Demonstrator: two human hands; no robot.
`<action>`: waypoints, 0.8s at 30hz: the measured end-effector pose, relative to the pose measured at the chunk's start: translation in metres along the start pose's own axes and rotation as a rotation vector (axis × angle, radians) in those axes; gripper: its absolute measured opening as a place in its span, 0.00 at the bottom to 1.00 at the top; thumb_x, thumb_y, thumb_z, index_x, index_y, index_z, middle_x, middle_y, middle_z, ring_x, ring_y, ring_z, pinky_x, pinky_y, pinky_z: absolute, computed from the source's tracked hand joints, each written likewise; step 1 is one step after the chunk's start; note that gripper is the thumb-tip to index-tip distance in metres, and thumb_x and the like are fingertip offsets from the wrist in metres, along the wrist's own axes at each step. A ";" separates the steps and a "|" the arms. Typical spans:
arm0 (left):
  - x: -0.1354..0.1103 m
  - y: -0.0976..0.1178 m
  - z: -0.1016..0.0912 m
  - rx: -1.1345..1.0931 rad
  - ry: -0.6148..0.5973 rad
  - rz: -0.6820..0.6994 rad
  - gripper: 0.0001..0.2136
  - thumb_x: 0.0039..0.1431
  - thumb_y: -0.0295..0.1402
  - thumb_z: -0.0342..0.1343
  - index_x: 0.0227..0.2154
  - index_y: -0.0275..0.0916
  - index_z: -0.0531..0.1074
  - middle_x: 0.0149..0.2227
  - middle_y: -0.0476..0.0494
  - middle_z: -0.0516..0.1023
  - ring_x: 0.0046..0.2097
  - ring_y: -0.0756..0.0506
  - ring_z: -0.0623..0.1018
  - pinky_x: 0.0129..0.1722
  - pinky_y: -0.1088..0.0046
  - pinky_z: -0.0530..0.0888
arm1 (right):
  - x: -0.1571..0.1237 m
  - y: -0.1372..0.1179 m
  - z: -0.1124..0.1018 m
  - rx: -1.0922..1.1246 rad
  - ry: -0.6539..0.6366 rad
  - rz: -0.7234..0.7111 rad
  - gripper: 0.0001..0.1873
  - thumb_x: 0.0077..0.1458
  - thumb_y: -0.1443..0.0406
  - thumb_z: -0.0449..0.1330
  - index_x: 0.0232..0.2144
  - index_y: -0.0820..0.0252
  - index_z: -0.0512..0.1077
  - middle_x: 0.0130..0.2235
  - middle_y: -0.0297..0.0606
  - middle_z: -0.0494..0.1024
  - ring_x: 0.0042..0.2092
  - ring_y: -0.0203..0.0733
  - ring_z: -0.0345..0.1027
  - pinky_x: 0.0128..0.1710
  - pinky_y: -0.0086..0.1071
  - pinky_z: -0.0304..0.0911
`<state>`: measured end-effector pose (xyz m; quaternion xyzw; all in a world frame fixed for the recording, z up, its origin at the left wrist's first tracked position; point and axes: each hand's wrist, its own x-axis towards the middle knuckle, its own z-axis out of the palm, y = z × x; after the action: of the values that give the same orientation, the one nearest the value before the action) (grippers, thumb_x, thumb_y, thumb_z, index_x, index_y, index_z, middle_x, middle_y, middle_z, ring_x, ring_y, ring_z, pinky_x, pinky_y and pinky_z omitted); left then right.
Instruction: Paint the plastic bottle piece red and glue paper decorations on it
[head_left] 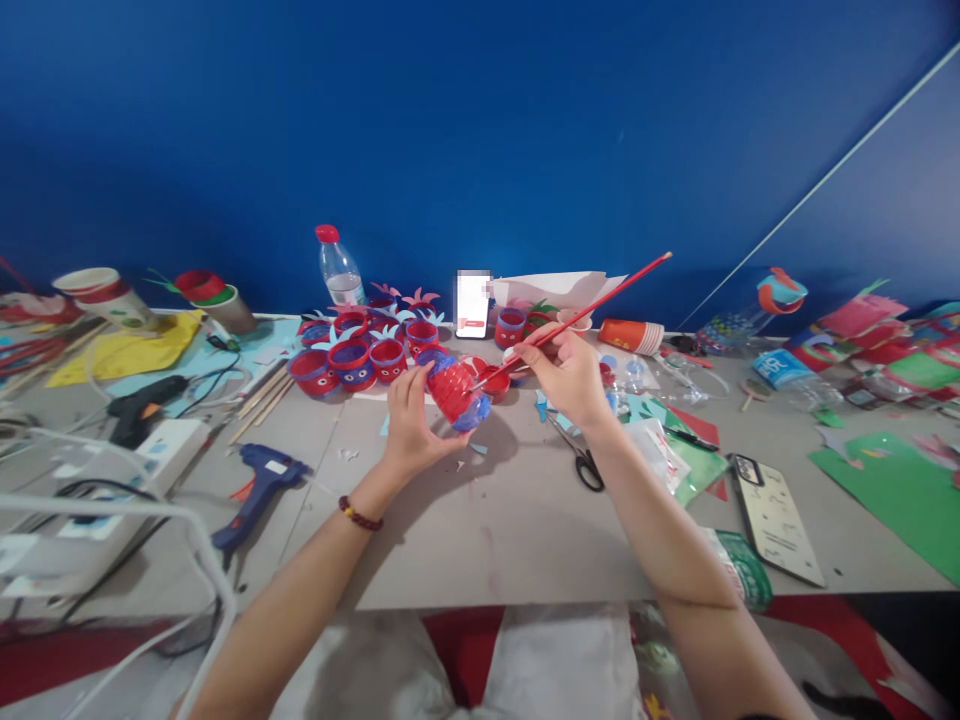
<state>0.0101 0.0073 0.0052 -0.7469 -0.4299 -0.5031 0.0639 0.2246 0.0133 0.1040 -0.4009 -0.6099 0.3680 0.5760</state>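
Note:
My left hand (pixel 412 425) grips a small plastic bottle piece (pixel 455 393) painted red with a blue base, held tilted above the grey table (pixel 487 520). My right hand (pixel 570 375) pinches a long red paintbrush (pixel 592 300); its tip touches the painted piece and its handle points up to the right. Just behind the piece lies a small red paint dish (pixel 491 380). A beaded bracelet (pixel 360 515) is on my left wrist.
Several red-and-blue painted cups with eyes (pixel 360 360) stand behind, beside a water bottle (pixel 339 270) and a phone (pixel 473 303). Two glue guns (pixel 259 485) (pixel 142 405) and a power strip (pixel 161 450) lie left. Scissors (pixel 585 462), a tablet (pixel 776 520) and green paper (pixel 892 495) lie right.

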 end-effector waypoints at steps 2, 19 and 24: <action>-0.001 0.000 0.000 -0.008 -0.014 -0.005 0.48 0.38 0.44 0.69 0.62 0.40 0.52 0.55 0.32 0.64 0.56 0.31 0.68 0.56 0.48 0.68 | 0.005 0.002 -0.005 0.034 0.018 -0.002 0.17 0.50 0.52 0.67 0.29 0.57 0.69 0.29 0.34 0.79 0.33 0.43 0.79 0.32 0.38 0.79; 0.002 -0.001 -0.002 0.021 0.048 -0.163 0.46 0.37 0.44 0.69 0.60 0.40 0.55 0.55 0.33 0.65 0.57 0.32 0.68 0.57 0.49 0.66 | -0.008 0.002 0.010 0.079 -0.005 0.039 0.13 0.52 0.55 0.66 0.30 0.55 0.68 0.32 0.36 0.81 0.36 0.44 0.80 0.39 0.40 0.79; 0.002 -0.001 -0.002 0.032 0.078 -0.175 0.46 0.37 0.45 0.69 0.60 0.40 0.55 0.55 0.33 0.66 0.57 0.32 0.67 0.57 0.50 0.66 | -0.014 -0.002 0.017 0.043 -0.004 0.022 0.11 0.54 0.57 0.64 0.30 0.55 0.69 0.31 0.35 0.81 0.34 0.43 0.80 0.36 0.39 0.79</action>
<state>0.0084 0.0082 0.0078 -0.6852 -0.4987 -0.5287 0.0484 0.2077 0.0001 0.0987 -0.3943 -0.5985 0.3882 0.5793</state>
